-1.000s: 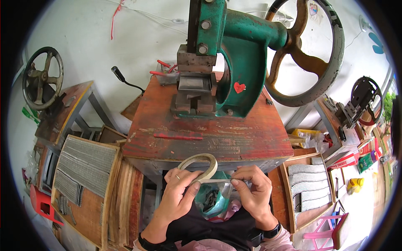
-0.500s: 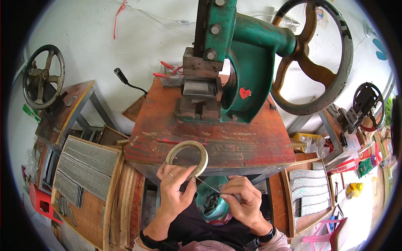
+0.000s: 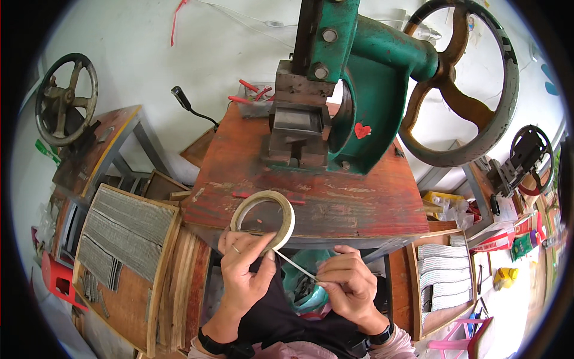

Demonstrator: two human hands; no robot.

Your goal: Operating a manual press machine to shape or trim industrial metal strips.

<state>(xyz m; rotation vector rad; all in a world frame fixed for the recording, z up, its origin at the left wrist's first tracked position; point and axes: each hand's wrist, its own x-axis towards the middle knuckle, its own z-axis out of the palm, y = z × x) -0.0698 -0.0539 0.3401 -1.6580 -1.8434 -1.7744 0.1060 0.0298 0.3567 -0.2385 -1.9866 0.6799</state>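
Note:
My left hand [image 3: 246, 263] pinches the lower edge of a roll of pale tape [image 3: 287, 224] between thumb and fingers. The roll stands up above the hand, in front of the table's near edge. From its bottom a narrow white strip of tape [image 3: 297, 266] runs down to the right. My right hand [image 3: 348, 284] grips the strip's far end between thumb and forefinger, its other fingers curled. The strip is taut between both hands. Behind them a green hand press [image 3: 376, 107] with a big wheel stands on the worn red-brown table [image 3: 239, 161].
To the left, a wooden tray [image 3: 161, 281] carries rows of grey metal strips. Another wooden tray [image 3: 414, 287] with pale strips lies on the right. Below my hands hangs a green plastic bag [image 3: 312, 263]. More wheeled presses stand at far left [image 3: 63, 113] and far right [image 3: 526, 161].
The strip between my hands looks a little longer and wider to view. My view has shifted, so the press and table sit farther right.

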